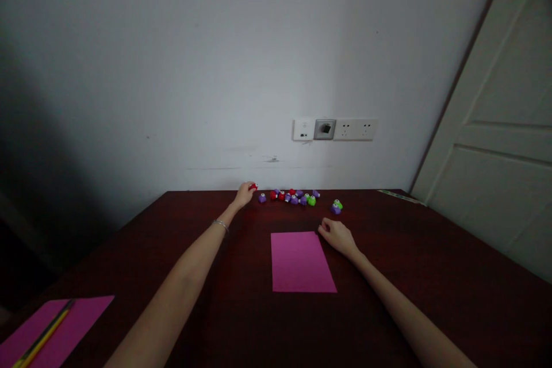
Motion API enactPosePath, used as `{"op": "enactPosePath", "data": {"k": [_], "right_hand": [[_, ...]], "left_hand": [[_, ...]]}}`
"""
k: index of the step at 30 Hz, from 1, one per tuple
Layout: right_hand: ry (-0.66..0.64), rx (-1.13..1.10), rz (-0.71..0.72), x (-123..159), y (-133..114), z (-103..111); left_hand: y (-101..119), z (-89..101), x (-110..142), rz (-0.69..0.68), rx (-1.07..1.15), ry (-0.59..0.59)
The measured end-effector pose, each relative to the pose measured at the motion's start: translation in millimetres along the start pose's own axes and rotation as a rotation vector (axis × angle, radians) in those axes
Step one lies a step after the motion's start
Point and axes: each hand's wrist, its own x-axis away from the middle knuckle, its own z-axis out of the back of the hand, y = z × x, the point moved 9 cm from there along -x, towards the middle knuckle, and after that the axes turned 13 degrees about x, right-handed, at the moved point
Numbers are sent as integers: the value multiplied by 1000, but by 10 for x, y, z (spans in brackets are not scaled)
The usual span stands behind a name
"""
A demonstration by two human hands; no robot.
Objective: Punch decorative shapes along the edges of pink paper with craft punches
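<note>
My left hand [245, 194] reaches to the far edge of the table, its fingers closed on a small red toy figure [253, 187]. Just right of it stands a purple toy figure [262, 198]. A row of several more small figures in red, purple and green [294, 199] continues to the right. My right hand [337, 236] rests on the table with its fingers curled in, beside the upper right corner of a pink paper sheet [302, 264]. Whether anything is inside those fingers is hidden. Beyond this hand sit a purple figure [335, 209] and a green figure [338, 204], touching.
The dark red-brown table [207, 322] meets a pale wall with sockets [354, 129]. At the lower left, a yellow-and-black pencil-like stick [45, 333] lies on another pink sheet [86, 322]. A thin printed strip [401, 197] lies at the far right edge, near a white door [495, 126].
</note>
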Motion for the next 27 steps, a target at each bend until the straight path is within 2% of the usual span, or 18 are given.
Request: {"op": "enactPosePath", "data": {"k": [4, 7, 10, 12, 15, 21, 27], "right_hand": [[-4, 8, -2, 8, -6, 15], [-1, 12, -4, 22, -16, 35], [-1, 9, 0, 43, -30, 48], [2, -1, 4, 56, -40, 54], [16, -35, 6, 72, -46, 63], [59, -219, 5, 86, -9, 95], [76, -576, 37, 101, -91, 206]], "left_hand": [[224, 59, 165, -25, 217, 127], [476, 52, 365, -67, 338, 162], [784, 13, 581, -115, 427, 160], [997, -40, 725, -162, 566, 127], [1204, -164, 948, -177, 673, 75], [1244, -494, 1324, -94, 754, -42], [1266, -617, 1458, -68, 718, -72]]}}
